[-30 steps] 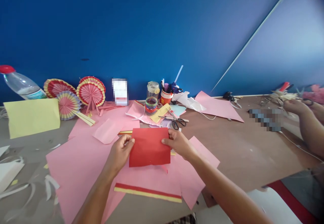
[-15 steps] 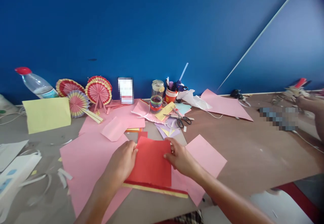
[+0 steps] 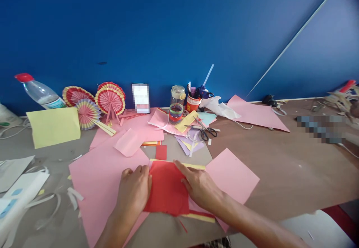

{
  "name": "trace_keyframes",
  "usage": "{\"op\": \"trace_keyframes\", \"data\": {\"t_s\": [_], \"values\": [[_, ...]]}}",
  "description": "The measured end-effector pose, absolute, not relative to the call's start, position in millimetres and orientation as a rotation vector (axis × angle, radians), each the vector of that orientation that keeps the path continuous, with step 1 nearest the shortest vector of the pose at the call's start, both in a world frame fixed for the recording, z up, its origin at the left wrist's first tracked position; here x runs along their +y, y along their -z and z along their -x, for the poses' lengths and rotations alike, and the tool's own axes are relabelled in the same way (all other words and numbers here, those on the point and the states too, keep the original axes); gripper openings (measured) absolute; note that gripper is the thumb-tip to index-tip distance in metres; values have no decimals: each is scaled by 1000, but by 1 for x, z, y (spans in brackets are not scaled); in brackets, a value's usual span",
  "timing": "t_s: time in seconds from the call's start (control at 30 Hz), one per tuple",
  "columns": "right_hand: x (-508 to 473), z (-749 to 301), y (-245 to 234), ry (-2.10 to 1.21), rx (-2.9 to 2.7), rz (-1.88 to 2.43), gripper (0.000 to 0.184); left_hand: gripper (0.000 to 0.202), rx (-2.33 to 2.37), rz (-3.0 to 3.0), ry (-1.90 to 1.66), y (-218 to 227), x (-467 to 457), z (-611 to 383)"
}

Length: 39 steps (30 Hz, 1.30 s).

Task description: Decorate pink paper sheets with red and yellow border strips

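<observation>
A red sheet of paper [image 3: 168, 188] lies flat on pink sheets [image 3: 103, 173] near the table's front edge. My left hand [image 3: 134, 194] rests on its left edge, fingers curled down onto the paper. My right hand [image 3: 196, 184] lies on its right side, with the forefinger stretched along the top edge, pressing it down. A red and yellow strip [image 3: 198, 216] pokes out from under the red sheet. A small red square [image 3: 161, 152] lies just beyond.
Scissors [image 3: 206, 130], a jar [image 3: 177, 95], a cup of pens [image 3: 193, 100] and tape rolls [image 3: 175, 112] stand behind. Paper fans [image 3: 109, 98], a yellow sheet [image 3: 53, 126] and a water bottle [image 3: 39, 91] are at the left. Another pink sheet [image 3: 232, 173] lies right.
The red sheet came down from being held up in both hands to lying flat on the table. Both hands now press on it. The other person's arm at the right has left view.
</observation>
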State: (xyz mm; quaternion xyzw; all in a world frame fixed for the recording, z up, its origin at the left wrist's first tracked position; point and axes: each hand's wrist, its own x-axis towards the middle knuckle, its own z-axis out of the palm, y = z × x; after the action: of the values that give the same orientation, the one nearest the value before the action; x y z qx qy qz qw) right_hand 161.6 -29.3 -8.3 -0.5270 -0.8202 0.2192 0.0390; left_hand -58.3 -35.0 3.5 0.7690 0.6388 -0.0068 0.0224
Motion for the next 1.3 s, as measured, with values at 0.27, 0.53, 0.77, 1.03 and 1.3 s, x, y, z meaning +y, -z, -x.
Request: {"op": "trace_keyframes", "data": {"t_s": [0.27,0.53,0.77,1.03,1.3], "values": [[-19,-153,7,-646,-2747,1571,34,25,2022,-2365,80,-1,-37,64],[-13,-153,8,-605,-2853,1444,32,22,2001,-2480,-173,12,-38,66],[-14,-157,1,-788,-2755,1497,30,32,1867,-2501,-281,32,-46,58],[-4,-184,-3,-890,-2534,1608,62,32,1836,-2609,-365,42,-47,53],[9,-198,-3,-622,-2702,1833,41,32,1751,-2668,-456,47,-48,49]]}}
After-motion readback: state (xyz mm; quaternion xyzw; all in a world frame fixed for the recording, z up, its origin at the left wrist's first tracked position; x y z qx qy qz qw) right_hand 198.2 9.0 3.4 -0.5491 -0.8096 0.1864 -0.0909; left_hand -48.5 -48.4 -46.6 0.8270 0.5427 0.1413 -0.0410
